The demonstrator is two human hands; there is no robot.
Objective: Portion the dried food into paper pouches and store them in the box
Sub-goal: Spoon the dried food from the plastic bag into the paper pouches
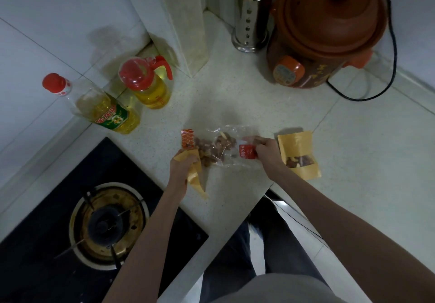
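Both forearms reach forward over the speckled countertop [235, 95]. The left hand [182, 165] is curled around a thin yellow paper pouch [195, 178], which hangs creased below the fist. The right hand [267, 149] pinches the red end of a crinkled clear plastic bag [223, 148] holding brown dried food, stretched between the hands. Just beside the right wrist, a second pouch [299, 154] lies flat, filled, with a window.

Clear plastic bag [223, 147] of brown dried food, with orange-red printed ends, held level above the surface, its mouth at a tan paper pouch [196, 175] that hangs slanted downward. A second tan pouch [297, 153] lies flat to the right, dried food showing through its window.
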